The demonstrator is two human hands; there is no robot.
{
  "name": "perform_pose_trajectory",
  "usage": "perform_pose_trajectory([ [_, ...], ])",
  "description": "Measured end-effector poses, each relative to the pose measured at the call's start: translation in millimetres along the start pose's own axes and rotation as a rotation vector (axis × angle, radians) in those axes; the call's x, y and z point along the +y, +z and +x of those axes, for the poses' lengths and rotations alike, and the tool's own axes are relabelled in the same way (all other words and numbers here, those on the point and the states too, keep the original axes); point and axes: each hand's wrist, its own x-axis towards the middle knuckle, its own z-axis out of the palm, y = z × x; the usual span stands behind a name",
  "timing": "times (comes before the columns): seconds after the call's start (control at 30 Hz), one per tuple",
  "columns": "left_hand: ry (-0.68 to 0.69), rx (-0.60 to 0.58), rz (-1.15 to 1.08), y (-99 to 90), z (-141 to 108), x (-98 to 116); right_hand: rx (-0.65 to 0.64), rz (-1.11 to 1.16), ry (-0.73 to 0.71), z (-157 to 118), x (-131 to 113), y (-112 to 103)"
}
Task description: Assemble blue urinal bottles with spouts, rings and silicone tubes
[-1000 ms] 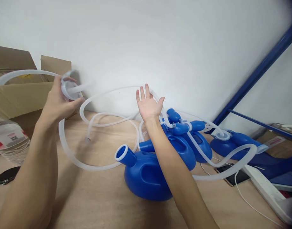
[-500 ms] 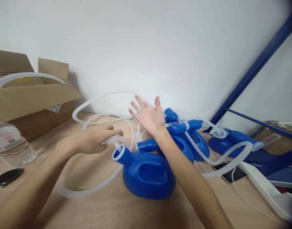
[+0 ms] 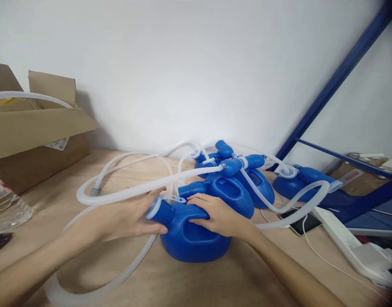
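Observation:
A blue plastic urinal bottle (image 3: 196,247) stands on the table in front of me, its neck tilted up to the left. A translucent white cap (image 3: 155,208) sits at the mouth, with its strap (image 3: 175,198) sticking out over the bottle. Around the capped neck lies my left hand (image 3: 132,215), thumb below and fingers above, partly hidden behind the neck. My right hand (image 3: 216,213) is closed round the bottle's handle, fingertips through the opening. A long translucent hose (image 3: 128,277) loops over the table on the left.
More blue bottles (image 3: 229,192) with hoses stand behind, against the wall. Left are an open cardboard box (image 3: 51,157) and a water bottle (image 3: 10,204). A phone (image 3: 301,221), a white power strip (image 3: 339,243) and a blue metal frame (image 3: 339,76) are on the right.
My right hand has come down from the air onto the bottle's handle. My left hand has moved right to the neck, and the white cap is now at the mouth. The hose has shifted.

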Motion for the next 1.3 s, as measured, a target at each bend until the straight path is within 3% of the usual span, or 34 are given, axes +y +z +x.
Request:
perform_pose_trajectory([
  [0.13,0.022,0.053,-0.065,16.4,8.6,9.5,0.112,0.134,-0.006,3.8,4.2,10.9],
  [0.37,0.071,0.295,-0.196,53.0,6.4,2.3,0.127,0.175,-0.033,0.6,-0.1,13.0],
  [0.47,0.063,0.32,-0.171,58.9,5.0,2.9,0.128,0.172,-0.021,0.6,-2.0,14.7],
  [0.77,0.133,0.253,-0.101,47.3,18.8,1.5,0.115,0.126,0.091,1.4,-12.5,10.8],
  [0.9,0.178,0.212,-0.008,41.7,23.1,-4.8,0.002,0.136,0.187,12.1,-19.4,1.9],
  [1.03,0.22,0.177,0.09,27.6,24.6,-7.6,-0.039,0.088,0.185,29.3,-21.2,-2.2],
  [1.17,0.354,0.122,0.0,18.2,26.4,-6.1,-0.088,0.093,0.286,38.0,-29.1,-5.2],
  [1.3,0.281,0.152,-0.107,20.7,28.0,0.0,-0.129,0.166,0.317,37.8,-35.2,-7.0],
])
